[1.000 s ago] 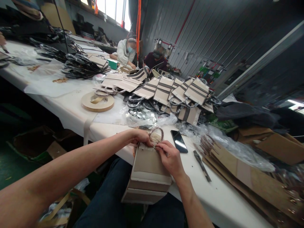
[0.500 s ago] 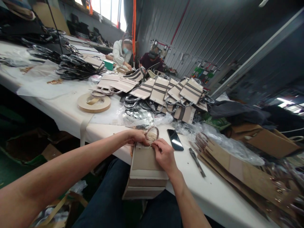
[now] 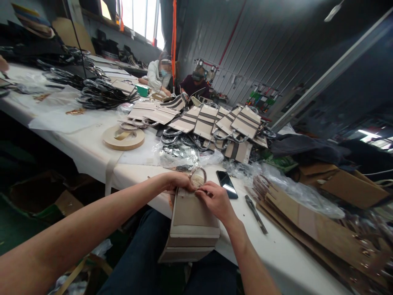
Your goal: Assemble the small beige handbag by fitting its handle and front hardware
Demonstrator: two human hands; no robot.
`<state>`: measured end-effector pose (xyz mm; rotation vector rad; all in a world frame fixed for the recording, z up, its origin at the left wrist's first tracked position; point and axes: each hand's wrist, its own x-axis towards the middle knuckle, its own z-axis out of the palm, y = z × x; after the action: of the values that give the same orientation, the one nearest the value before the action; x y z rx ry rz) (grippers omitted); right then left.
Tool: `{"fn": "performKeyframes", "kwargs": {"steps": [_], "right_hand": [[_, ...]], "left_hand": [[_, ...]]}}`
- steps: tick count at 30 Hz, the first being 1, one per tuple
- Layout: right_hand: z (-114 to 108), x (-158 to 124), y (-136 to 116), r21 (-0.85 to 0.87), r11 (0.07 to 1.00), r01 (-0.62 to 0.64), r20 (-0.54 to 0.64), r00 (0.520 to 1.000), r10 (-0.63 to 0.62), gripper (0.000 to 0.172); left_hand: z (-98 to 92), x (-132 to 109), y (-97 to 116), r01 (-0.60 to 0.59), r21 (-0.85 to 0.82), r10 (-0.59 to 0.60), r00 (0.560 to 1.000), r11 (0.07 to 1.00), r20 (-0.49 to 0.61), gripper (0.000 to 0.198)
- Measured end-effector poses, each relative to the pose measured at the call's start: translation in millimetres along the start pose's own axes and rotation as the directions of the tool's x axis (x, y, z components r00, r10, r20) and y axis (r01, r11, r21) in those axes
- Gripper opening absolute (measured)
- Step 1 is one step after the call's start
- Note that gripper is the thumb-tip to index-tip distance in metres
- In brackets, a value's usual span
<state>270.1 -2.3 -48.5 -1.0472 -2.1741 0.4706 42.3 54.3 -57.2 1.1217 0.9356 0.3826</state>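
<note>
A beige and white bag (image 3: 190, 223) with a ring handle (image 3: 198, 176) lies at the table's near edge, hanging over my lap. My left hand (image 3: 177, 181) pinches the bag's top edge on the left of the handle. My right hand (image 3: 216, 199) grips the same top edge on the right, fingers curled at the handle's base. Both hands touch the bag close together.
A black phone (image 3: 226, 184) and a dark knife-like tool (image 3: 256, 208) lie right of my hands. Brown flat bags (image 3: 316, 223) pile at right. Finished striped bags (image 3: 211, 121), plastic wrap, a tape roll (image 3: 123, 137) and black handles (image 3: 101, 92) lie behind. Two people (image 3: 178, 78) sit far off.
My hands stay on the bag's top edge, shifting only slightly at the handle. The view has drifted a little; the bag stays in place.
</note>
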Motion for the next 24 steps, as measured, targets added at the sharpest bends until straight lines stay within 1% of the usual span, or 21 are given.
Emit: {"fn": "performKeyframes", "kwargs": {"steps": [6,9,12,14,17,19,21,23,24], "right_hand": [[6,-5,-3,-0.061,0.998,0.013,-0.03,0.999,-0.015,0.014],[9,-5,-5,-0.091,0.996,0.012,-0.04,0.999,-0.016,0.015],[5,-3,-5,-0.042,0.999,-0.005,-0.034,0.999,0.004,0.014],[-3,-2,-4,0.042,0.998,-0.038,0.0,0.999,0.038,0.013],[-19,-3,-3,0.172,0.976,-0.133,0.063,0.99,0.124,0.018],[-26,-6,-3,0.199,0.961,-0.192,0.072,0.981,0.181,0.02],[-29,-8,-5,0.211,0.948,-0.237,0.072,0.971,0.227,0.02],[-28,-9,-7,0.244,0.928,-0.282,0.101,0.959,0.265,0.037],[-26,-10,-8,0.255,0.918,-0.304,0.126,0.952,0.28,0.042]], "left_hand": [[1.5,-4,0,-0.078,-0.014,0.079,0.997,0.997,0.02,0.018],[1.2,-7,2,-0.089,-0.009,0.089,0.995,0.996,0.039,0.014],[1.1,-10,4,-0.078,-0.005,0.079,0.995,0.997,0.061,0.013],[1.5,-11,6,-0.063,-0.01,0.063,0.996,0.998,0.064,0.015],[1.9,-11,7,-0.038,-0.017,0.039,0.997,0.999,0.067,0.022],[1.9,-11,7,-0.022,-0.018,0.023,0.997,1.0,0.075,0.026],[1.8,-10,7,-0.016,-0.02,0.017,0.997,1.0,0.071,0.025],[2.0,-8,6,-0.021,-0.02,0.022,0.998,1.0,0.056,0.022],[2.2,-8,5,-0.023,-0.019,0.023,0.999,1.0,0.047,0.02]]}}
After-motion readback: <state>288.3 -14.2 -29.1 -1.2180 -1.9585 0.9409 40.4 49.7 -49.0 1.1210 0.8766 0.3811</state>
